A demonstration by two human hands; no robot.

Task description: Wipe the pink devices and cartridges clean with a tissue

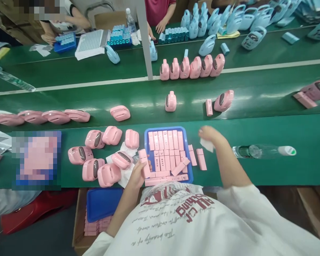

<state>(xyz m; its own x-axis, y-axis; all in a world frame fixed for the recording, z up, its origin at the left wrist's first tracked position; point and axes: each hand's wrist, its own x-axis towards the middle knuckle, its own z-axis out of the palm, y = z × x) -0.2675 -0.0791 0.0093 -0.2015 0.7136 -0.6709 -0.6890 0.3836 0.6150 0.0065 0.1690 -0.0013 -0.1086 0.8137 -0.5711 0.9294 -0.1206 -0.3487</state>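
Note:
My left hand point(136, 175) is closed around a pink rectangular block point(144, 160), held upright over the left rim of a blue tray point(186, 139). Rows of similar pink blocks point(165, 139) fill that tray, a few lying askew at its lower right. To the right of the tray, my right hand point(211, 134) pinches a small white cloth or tissue point(207, 145) above the green table. Two loose pink blocks point(201, 159) lie between the tray and that hand. Left of the tray, several pink handled casings point(109, 174) with dark oval panels rest partly on white sheets point(126, 175).
A clear bottle point(256, 151) lies at the right. Beyond the table runs a green conveyor point(144, 99) with pink casings spaced along it. Co-workers' hands point(162, 26) are at the far bench among blue casings point(208, 45). Below the table sits a cardboard box point(79, 220).

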